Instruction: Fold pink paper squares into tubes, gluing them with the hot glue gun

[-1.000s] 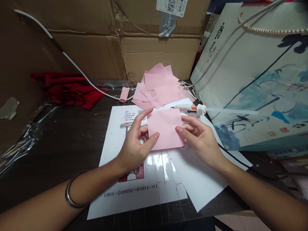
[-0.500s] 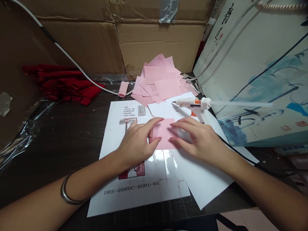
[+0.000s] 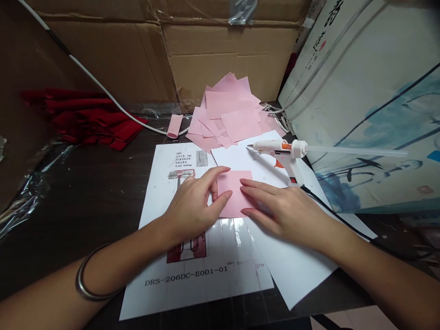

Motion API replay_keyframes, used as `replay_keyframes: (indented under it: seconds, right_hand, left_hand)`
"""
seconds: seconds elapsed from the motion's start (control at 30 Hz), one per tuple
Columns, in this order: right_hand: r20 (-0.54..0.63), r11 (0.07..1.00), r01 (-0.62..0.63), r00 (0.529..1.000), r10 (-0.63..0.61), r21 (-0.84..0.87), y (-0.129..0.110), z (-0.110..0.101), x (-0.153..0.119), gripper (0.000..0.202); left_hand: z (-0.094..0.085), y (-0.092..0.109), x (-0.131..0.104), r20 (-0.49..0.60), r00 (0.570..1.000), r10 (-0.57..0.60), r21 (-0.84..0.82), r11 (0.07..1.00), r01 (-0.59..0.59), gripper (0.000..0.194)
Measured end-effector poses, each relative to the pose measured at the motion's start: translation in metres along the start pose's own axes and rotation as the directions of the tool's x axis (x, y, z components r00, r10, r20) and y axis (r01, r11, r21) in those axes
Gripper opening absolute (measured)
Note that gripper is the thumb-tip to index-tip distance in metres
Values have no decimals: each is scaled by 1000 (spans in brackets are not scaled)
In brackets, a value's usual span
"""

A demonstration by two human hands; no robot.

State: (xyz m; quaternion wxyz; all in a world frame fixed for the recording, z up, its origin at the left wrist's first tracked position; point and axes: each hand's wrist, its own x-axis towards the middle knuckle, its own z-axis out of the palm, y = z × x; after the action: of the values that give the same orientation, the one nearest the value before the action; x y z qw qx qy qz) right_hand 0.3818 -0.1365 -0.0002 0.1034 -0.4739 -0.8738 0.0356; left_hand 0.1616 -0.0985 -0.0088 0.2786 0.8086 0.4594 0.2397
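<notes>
A pink square sheet point(image 3: 235, 194) lies flat on the white papers between my hands. My left hand point(image 3: 193, 201) is at the sheet's left edge, fingers curved and thumb apart from the forefinger, with the thumb tip over the sheet. My right hand point(image 3: 280, 201) lies with fingers stretched over the sheet's right side, thumb near its lower right edge. Neither hand grips anything. Just beyond my right hand stands a white hot glue gun point(image 3: 280, 149), its nozzle pointing left and a long clear glue stick point(image 3: 357, 151) sticking out behind.
Loose pink sheets point(image 3: 233, 105) are heaped at the back, beside a rolled pink piece point(image 3: 175, 126). Folded red cloth pieces point(image 3: 92, 117) lie back left. A printed instruction sheet point(image 3: 144, 256) lies under my left hand. Cardboard point(image 3: 227, 68) stands behind; a white cable point(image 3: 103, 87) hangs across.
My right hand has come down flatter, its fingers closer together over the sheet. More of the glue gun's handle shows now. My left hand keeps nearly the same place and shape.
</notes>
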Motion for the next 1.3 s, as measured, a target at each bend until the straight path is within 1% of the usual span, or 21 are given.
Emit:
replay_keyframes:
  seconds: [0.17,0.3,0.4,0.5,0.63,0.73,0.8,0.87,0.97,1.03,1.07,1.17,1.23,1.3]
  right_hand:
    - [19,999,47,999,-46,-11,5,-1,0,37]
    - [28,999,42,999,-42,-13,6,-2,0,36]
    - [49,999,30,998,-29,-16,5,-3,1,37]
    - [59,1000,22,998,-21,-14,4,-3,1,39]
    - [23,999,23,999,-24,29,4,-4,0,37]
    - [1,998,34,999,-34,55,2,-3,1,37]
    - [17,997,50,999,-51,52,0,-1,1,38]
    - [46,998,59,997,-60,36,-3,0,2,38]
    - [74,998,59,996,-59,7,-6,1,3,38]
    - [94,998,65,993,-66,11,-7,0,3,37]
    - [105,998,65,992,-67,21,-7,0,3,36]
    - [124,996,55,990,-63,68,-6,-2,3,33]
    - [95,996,38,994,-46,81,-2,-3,2,37]
    - [30,996,21,999,-23,81,2,-4,1,39]
  left_hand:
    - [-6,-4,2,-22,999,-42,-77,996,40,30]
    - [-5,-7,4,-58,998,-18,-85,996,13,27]
    - [-3,-9,4,-51,999,9,-35,999,-11,29]
    - [-2,-9,3,-54,998,14,43,999,-12,31]
    - [-2,-8,4,-69,998,11,125,992,-2,31]
    - [-3,-7,3,-83,996,18,114,993,-9,33]
    - [-4,-6,2,-103,994,38,73,997,-31,32]
    - [-4,-5,1,-125,989,83,25,996,-81,30]
    - [-3,-3,-1,-134,966,223,11,975,-223,32]
    - [-1,-3,-1,-103,946,308,39,951,-306,31]
    - [-1,-4,-1,-82,940,330,57,944,-326,28]
    - [1,-6,0,-26,942,334,101,939,-330,23]
    - [1,-7,1,-3,944,330,140,935,-327,22]
    - [2,-9,1,12,946,325,179,930,-321,21]
